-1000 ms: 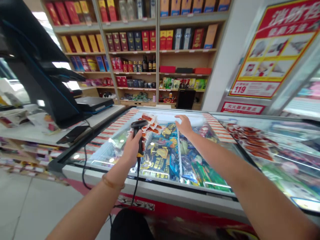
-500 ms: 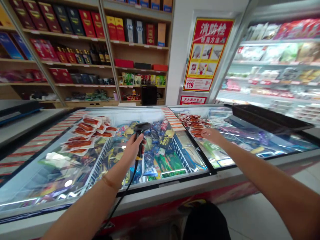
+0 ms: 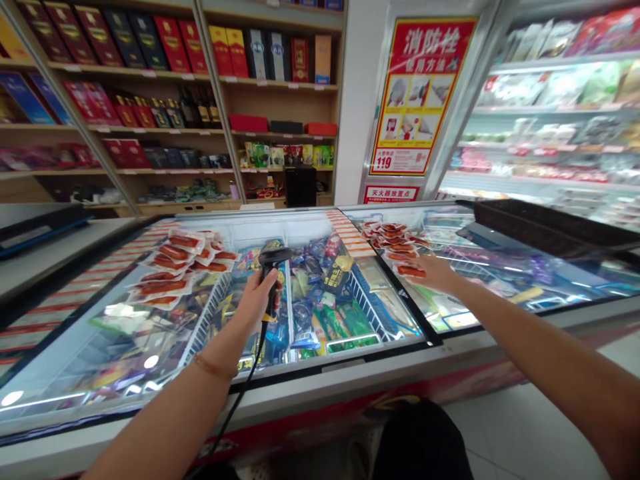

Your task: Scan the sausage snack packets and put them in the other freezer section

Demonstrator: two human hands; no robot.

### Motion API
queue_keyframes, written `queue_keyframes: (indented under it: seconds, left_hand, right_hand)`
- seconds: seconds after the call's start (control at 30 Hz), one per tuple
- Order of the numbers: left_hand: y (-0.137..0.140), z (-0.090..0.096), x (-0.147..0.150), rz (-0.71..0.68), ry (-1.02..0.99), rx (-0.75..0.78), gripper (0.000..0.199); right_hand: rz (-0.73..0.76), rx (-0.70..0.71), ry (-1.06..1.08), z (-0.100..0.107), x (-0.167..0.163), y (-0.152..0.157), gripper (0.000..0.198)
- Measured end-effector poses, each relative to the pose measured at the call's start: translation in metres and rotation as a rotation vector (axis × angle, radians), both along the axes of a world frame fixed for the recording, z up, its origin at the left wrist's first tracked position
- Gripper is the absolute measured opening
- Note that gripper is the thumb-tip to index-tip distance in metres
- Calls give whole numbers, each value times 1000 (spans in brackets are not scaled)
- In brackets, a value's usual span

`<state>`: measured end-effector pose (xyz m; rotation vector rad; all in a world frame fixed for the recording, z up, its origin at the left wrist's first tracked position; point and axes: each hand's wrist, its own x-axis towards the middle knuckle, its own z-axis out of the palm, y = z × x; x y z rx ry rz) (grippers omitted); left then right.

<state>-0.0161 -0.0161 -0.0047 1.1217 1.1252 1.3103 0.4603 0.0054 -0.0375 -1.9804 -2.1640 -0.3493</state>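
My left hand (image 3: 259, 295) is wrapped around the handle of a black barcode scanner (image 3: 275, 255), held above the freezer's glass lid; its cord hangs down toward me. My right hand (image 3: 436, 272) has its fingers closed on the edge of a vacuum-packed sausage packet (image 3: 410, 270), at the near end of a pile of similar packets (image 3: 391, 233) on the right-hand glass. Its fingertips are partly hidden. Another pile of reddish sausage packets (image 3: 170, 261) lies on the left glass.
Under the glass, a white wire basket (image 3: 367, 307) holds frozen goods in bags. A black tray (image 3: 550, 227) rests on the freezer's right end. Shelves with boxes and bottles (image 3: 135, 110) stand behind. A lit display fridge (image 3: 550, 127) is at the right.
The right hand has drawn slightly right and nearer with a sausage packet at its fingertips. The scanner in my left hand has shifted a little left. The view has shifted slightly.
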Motion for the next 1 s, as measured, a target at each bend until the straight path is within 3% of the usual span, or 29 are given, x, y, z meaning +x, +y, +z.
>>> queue_keyframes:
  seconds: [0.17, 0.3, 0.4, 0.5, 0.6, 0.7, 0.83, 1.0]
  left_hand:
    - [-6, 5, 1, -9, -16, 26, 48]
    - [-7, 8, 0, -31, -29, 25, 48]
    - [-7, 8, 0, -51, -21, 29, 49]
    - [-6, 6, -1, -56, -15, 29, 49]
    - [-3, 3, -1, -34, -17, 20, 51]
    - [-1, 1, -2, -25, -12, 1, 53]
    - [-1, 1, -3, -36, -9, -26, 53]
    - [-4, 1, -1, -54, 20, -19, 51]
  right_hand:
    - [117, -44, -46, 7, 1, 1, 18]
    - [143, -26, 136, 21, -30, 7, 22]
    - [81, 15, 190, 29, -84, 24, 29]
    - [177, 87, 173, 28, -156, 50, 29]
    - [191, 128, 204, 18, -222, 74, 35]
    - [169, 109, 259, 3, -261, 85, 45]
    - [142, 77, 330, -7, -265, 85, 39]
    - [189, -1, 331, -5, -249, 84, 39]
